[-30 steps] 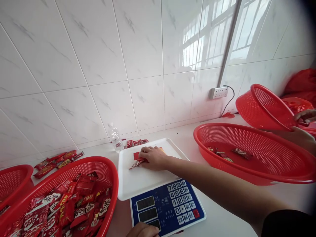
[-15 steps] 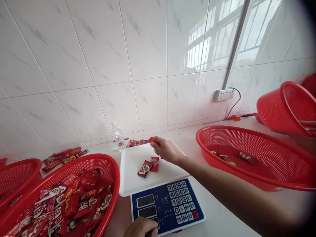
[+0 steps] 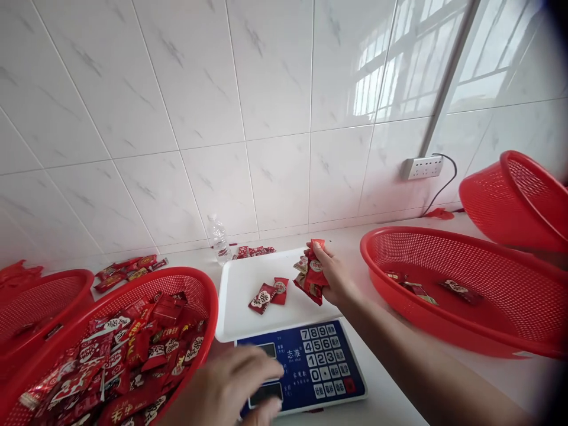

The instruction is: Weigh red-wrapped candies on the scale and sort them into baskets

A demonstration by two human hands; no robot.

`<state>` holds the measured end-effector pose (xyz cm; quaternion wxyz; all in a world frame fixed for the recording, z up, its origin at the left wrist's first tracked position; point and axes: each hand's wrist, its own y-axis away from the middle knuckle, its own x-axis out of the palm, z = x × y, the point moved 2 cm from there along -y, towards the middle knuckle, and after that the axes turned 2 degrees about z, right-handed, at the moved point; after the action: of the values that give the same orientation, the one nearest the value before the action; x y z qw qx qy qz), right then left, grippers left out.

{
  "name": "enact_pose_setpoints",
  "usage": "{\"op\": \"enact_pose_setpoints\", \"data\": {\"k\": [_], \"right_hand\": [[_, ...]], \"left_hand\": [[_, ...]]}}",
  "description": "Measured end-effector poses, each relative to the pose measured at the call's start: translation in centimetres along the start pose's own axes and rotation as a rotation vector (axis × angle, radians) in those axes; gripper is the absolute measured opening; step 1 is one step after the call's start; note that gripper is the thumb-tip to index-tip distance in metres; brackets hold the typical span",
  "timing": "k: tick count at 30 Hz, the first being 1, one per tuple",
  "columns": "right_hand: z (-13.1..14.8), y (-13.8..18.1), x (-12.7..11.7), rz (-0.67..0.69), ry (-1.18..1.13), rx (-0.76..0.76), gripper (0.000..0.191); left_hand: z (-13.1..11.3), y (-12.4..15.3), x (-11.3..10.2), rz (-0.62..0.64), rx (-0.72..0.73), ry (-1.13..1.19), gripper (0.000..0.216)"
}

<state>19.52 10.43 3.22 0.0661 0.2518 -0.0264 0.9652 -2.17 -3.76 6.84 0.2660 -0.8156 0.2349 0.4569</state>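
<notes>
My right hand [image 3: 335, 275] grips several small red snack packets [image 3: 314, 275] over the right side of the white scale tray [image 3: 237, 296]. On the tray, left of that hand, lie two more packets, one dark red [image 3: 261, 299] and one bright red [image 3: 280, 290]. My left hand [image 3: 226, 384], smeared by motion, is above the blue panel of the digital scale [image 3: 302, 370]. Its thumb and fingers are apart with nothing visible between them, and it covers part of the displays. Beside it on the left, a red mesh basket [image 3: 210, 307] is heaped with red packets.
A red basket [image 3: 399, 316] with a few packets stands at the right, with a tilted red basket [image 3: 483, 204] behind it. Another basket [image 3: 84, 287] is far left. A clear plastic bottle [image 3: 218, 239] and loose packets [image 3: 255, 252] lie near the tiled wall, which bears a power socket [image 3: 421, 168].
My right hand has moved right across the tray, and several packets now show in it. My left hand has risen up and left over the scale panel. The view has shifted slightly.
</notes>
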Motion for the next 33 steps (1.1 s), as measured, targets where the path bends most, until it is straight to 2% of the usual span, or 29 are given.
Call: {"op": "enact_pose_setpoints", "data": {"k": [2, 4, 8, 10, 12, 17, 20, 26, 30, 31, 33], "right_hand": [[-0.5, 0.0, -0.3, -0.008, -0.022, 0.029, 0.038], [-0.8, -0.1, -0.5, -0.005, -0.029, 0.047, 0.036], [-0.8, -0.2, -0.8, 0.016, -0.003, 0.063, 0.031], [-0.6, -0.1, -1.0, 0.023, 0.026, 0.061, 0.030], [-0.5, -0.1, -1.2, 0.025, 0.057, 0.057, 0.029], [-0.8, -0.6, -1.7, -0.002, 0.093, 0.049, 0.028], [-1.2, -1.1, -1.7, -0.017, 0.081, 0.044, 0.027], [-1.3, -1.1, -1.4, -0.015, 0.076, 0.060, 0.023], [-1.0, -0.4, -1.1, 0.026, 0.095, 0.088, 0.023], [-1.0, -0.2, -0.9, 0.038, 0.098, 0.093, 0.023], [-0.9, 0.0, -0.7, 0.056, 0.105, 0.102, 0.025]], "left_hand": [[1.2, -2.6, -1.1, 0.062, -0.119, 0.012, 0.023], [2.5, -5.5, -1.2, 0.092, -0.220, 0.037, 0.026], [4.4, -10.5, 0.4, 0.168, -0.312, -0.137, 0.048], [4.8, -12.1, 1.5, 0.219, -0.331, -0.272, 0.061], [5.0, -13.1, 2.4, 0.250, -0.337, -0.353, 0.063], [5.5, -14.2, 3.0, 0.224, -0.342, -0.283, 0.025], [6.5, -14.4, 2.5, 0.177, -0.375, -0.221, 0.017], [8.9, -14.7, 1.7, 0.058, -0.475, 0.000, 0.016], [8.5, -15.0, 1.8, 0.032, -0.449, 0.111, 0.018], [8.2, -15.0, 1.9, 0.045, -0.433, 0.129, 0.022], [7.5, -15.1, 2.1, 0.097, -0.398, 0.140, 0.044]]}}
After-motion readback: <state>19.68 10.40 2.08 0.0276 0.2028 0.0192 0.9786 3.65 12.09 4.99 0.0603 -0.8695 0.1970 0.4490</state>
